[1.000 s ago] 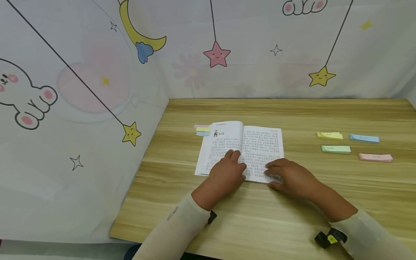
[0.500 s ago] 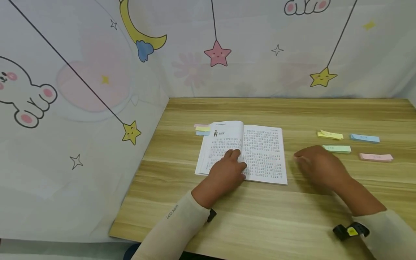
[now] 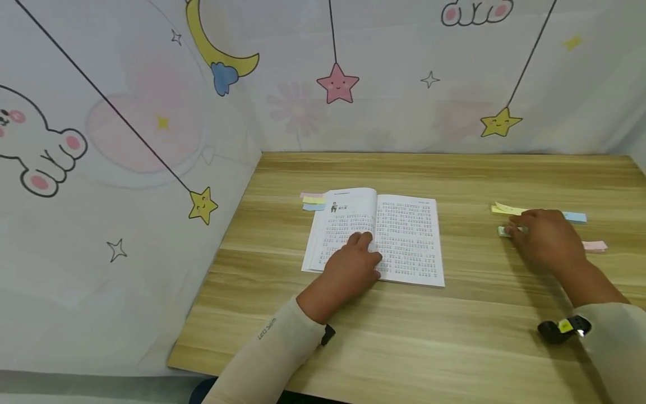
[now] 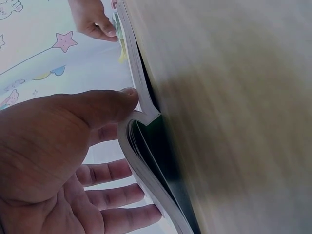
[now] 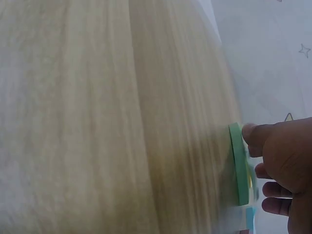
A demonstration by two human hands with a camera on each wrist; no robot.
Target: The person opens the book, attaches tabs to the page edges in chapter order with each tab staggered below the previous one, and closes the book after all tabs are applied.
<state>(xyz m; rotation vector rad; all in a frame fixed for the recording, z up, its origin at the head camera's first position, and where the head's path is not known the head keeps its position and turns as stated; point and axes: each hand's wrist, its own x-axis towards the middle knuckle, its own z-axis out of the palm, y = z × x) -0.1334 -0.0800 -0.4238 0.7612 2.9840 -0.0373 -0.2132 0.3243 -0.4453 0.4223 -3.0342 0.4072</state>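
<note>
An open book [image 3: 375,235] lies flat on the wooden bench [image 3: 404,336], and everything else is placed here by that book. The left hand [image 3: 353,266] rests on the book's lower middle, fingers straight and spread, pressing the pages down near the spine; in the left wrist view the thumb [image 4: 105,105] touches the page edges [image 4: 141,161], which bow slightly away from the bench. The hand is relaxed and flat, grasping nothing.

Well to the right of the book, the right hand [image 3: 547,238] sits on a green pad of sticky notes [image 3: 503,230]. The right wrist view shows the thumb tip [image 5: 253,134] against the upper edge of the green pad [image 5: 237,165] and the fingers curled at its far side, so the hand pinches the pad, which lies flat on the bench. Just beyond that hand, farther from the book's near edge, lies a yellow pad [image 3: 507,209] with its top sheet lifted a little; a blue pad [image 3: 575,216] and a pink pad [image 3: 594,246] show partly behind the hand, farther right.

At the book's upper left corner, three coloured tabs [image 3: 313,201] stick out from under the pages: pink, yellow, blue.

A printed curtain [image 3: 126,140] with stars and a moon stands behind and left of the book.
</note>
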